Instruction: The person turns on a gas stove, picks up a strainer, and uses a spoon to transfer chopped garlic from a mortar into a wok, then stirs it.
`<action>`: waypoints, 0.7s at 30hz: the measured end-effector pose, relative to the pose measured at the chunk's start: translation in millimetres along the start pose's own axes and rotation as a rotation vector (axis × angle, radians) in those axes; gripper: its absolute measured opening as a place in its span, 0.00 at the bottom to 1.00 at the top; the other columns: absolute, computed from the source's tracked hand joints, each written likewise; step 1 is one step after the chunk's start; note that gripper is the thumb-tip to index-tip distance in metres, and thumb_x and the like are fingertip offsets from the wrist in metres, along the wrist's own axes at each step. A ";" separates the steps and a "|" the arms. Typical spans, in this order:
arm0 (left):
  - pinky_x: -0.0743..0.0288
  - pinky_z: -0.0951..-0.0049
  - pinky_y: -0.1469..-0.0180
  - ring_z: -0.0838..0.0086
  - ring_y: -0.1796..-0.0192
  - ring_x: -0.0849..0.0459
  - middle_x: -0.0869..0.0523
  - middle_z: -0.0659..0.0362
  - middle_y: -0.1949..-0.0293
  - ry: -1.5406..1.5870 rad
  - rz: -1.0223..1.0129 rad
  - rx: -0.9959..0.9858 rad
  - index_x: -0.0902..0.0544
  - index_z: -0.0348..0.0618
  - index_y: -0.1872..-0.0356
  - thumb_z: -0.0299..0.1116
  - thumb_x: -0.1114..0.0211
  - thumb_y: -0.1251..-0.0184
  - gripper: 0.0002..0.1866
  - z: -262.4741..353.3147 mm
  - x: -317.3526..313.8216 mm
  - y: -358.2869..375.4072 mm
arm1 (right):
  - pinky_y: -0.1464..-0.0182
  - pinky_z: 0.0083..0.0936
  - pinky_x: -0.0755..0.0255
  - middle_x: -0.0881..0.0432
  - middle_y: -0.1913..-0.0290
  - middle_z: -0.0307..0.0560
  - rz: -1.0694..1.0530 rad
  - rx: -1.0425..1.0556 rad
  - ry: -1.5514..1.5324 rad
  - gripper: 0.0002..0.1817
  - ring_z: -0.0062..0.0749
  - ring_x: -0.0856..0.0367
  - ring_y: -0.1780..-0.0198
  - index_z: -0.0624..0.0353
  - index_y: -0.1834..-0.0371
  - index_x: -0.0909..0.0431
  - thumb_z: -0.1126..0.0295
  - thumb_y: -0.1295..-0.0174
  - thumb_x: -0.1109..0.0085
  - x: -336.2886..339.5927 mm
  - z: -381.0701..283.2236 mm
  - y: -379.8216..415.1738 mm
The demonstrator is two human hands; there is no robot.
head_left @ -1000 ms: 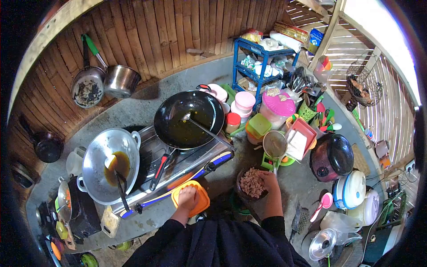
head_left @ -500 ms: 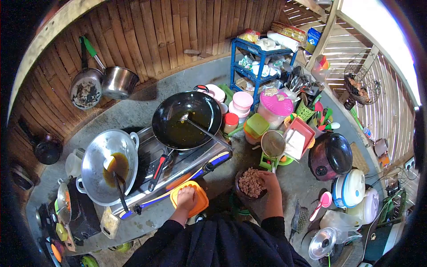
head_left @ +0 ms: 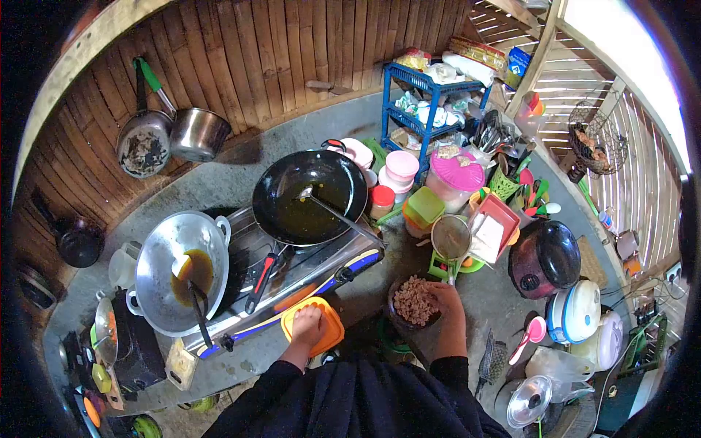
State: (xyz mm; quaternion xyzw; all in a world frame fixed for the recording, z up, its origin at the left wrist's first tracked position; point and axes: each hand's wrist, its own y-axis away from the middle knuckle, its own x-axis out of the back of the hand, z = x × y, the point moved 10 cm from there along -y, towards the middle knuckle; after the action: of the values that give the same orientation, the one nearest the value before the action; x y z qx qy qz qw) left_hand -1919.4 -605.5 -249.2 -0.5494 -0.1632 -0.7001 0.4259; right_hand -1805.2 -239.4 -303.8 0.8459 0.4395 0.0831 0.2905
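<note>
My left hand (head_left: 307,327) lies over the left side of an orange plastic container (head_left: 334,330), its fingers curled onto it. At the dark bowl (head_left: 395,315), my right hand (head_left: 447,301) has its fingertips closed at the edge of a crumbly brown mixture (head_left: 415,300). Those fingertips are partly hidden. Just beyond the bowl, a strainer (head_left: 450,238) with its handle toward me rests over a green holder (head_left: 438,267). The stove (head_left: 292,281) carries a black wok (head_left: 310,197) with oil and a metal ladle (head_left: 328,208).
Left on the stove sits a silver wok (head_left: 157,255) with brown liquid and a spatula (head_left: 191,288). Lidded tubs (head_left: 456,171), a red tray (head_left: 500,219) and a blue rack (head_left: 409,120) stand behind. On the right are a dark cooker (head_left: 544,259), a pink ladle (head_left: 535,330) and a knife (head_left: 485,358).
The whole view has shifted slightly. Both hands keep nearly the same places, the left at the orange container and the right at the brown mixture.
</note>
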 end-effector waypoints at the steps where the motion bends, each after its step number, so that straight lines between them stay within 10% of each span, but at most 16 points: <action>1: 0.33 0.56 0.61 0.57 0.61 0.23 0.22 0.53 0.67 0.006 0.009 -0.001 0.25 0.43 0.72 0.36 0.42 0.45 0.08 0.5 1.7 -0.3 | 0.61 0.23 0.22 0.17 0.59 0.44 -0.001 0.000 0.000 0.11 0.29 0.18 0.61 0.66 0.55 0.22 0.73 0.39 0.41 0.9 -0.2 -2.3; 15: 0.32 0.58 0.62 0.58 0.63 0.22 0.22 0.54 0.69 0.029 0.025 0.004 0.25 0.43 0.75 0.35 0.42 0.46 0.07 1.4 7.1 -2.7 | 0.50 0.24 0.24 0.20 0.58 0.49 -0.244 0.149 -0.324 0.10 0.35 0.20 0.53 0.71 0.57 0.22 0.77 0.39 0.44 -25.6 -78.7 -9.3; 16: 0.31 0.58 0.62 0.58 0.64 0.22 0.22 0.54 0.70 0.027 0.011 0.005 0.25 0.43 0.75 0.35 0.42 0.46 0.07 1.7 6.4 -2.7 | 0.51 0.23 0.24 0.19 0.59 0.48 -0.280 0.535 0.117 0.09 0.34 0.20 0.56 0.69 0.58 0.22 0.76 0.39 0.45 -24.0 -103.5 -21.2; 21: 0.31 0.58 0.63 0.59 0.64 0.22 0.22 0.54 0.71 0.047 -0.027 0.055 0.25 0.43 0.76 0.36 0.42 0.46 0.08 0.0 9.1 -4.2 | 0.65 0.16 0.28 0.19 0.63 0.47 -0.292 0.265 0.006 0.07 0.28 0.20 0.62 0.67 0.62 0.22 0.73 0.37 0.46 -101.1 -187.9 -1.8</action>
State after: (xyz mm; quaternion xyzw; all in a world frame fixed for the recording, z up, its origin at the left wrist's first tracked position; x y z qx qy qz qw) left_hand -1922.9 -606.9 -239.9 -0.5186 -0.1796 -0.7139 0.4349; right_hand -1941.4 -240.0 -139.6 0.8037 0.5656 -0.0158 0.1842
